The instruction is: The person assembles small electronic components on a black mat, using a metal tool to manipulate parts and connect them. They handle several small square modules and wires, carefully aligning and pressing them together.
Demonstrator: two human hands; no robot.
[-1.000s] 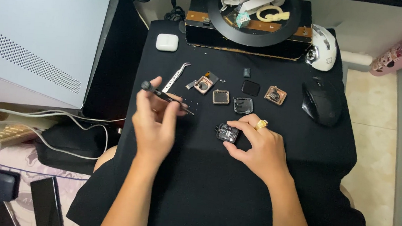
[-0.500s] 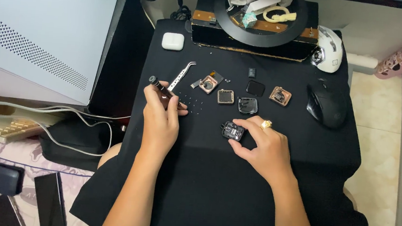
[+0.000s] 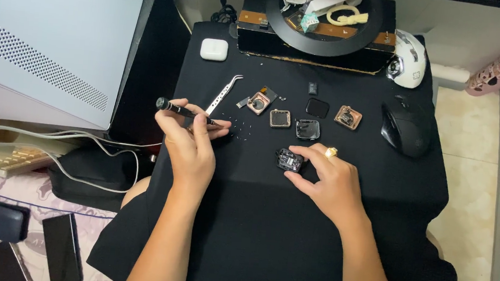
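Between the fingertips of the right hand point(image 3: 327, 183) sits a small dark watch body point(image 3: 290, 159), pinched at its edges and resting on the black cloth point(image 3: 266, 232); the fingers are closed on it from the 3 o'clock side, and a gold ring point(image 3: 331, 152) shows on one of them. The left hand point(image 3: 192, 147) has its thumb and fingers clamped together around a thin black screwdriver point(image 3: 183, 111), whose long axis runs roughly 9 to 3 o'clock, the cap end at 9 and the tip end toward 3, tilted slightly down. From that tip the watch body lies toward 4 o'clock, near but clearly apart; the right hand already touches it, so it is the nearer hand by far.

Just past the screwdriver tip, tiny screws point(image 3: 236, 127) lie scattered on the cloth. At 12 o'clock from the left hand, silver tweezers point(image 3: 222, 95) rest pointing up and to the right. Farther out, at 12 o'clock from the watch body, a row of small square watch parts point(image 3: 308, 127) is laid out, some copper-coloured, one a dark glass square. A white earbud case point(image 3: 214, 49) sits at the cloth's 11 o'clock corner, a black mouse point(image 3: 406, 129) at 2 o'clock with a white mouse point(image 3: 410, 59) beyond it. A black ring light point(image 3: 324, 20) stands at 12 o'clock, and a grey computer case point(image 3: 42, 32) fills the 10 o'clock side.
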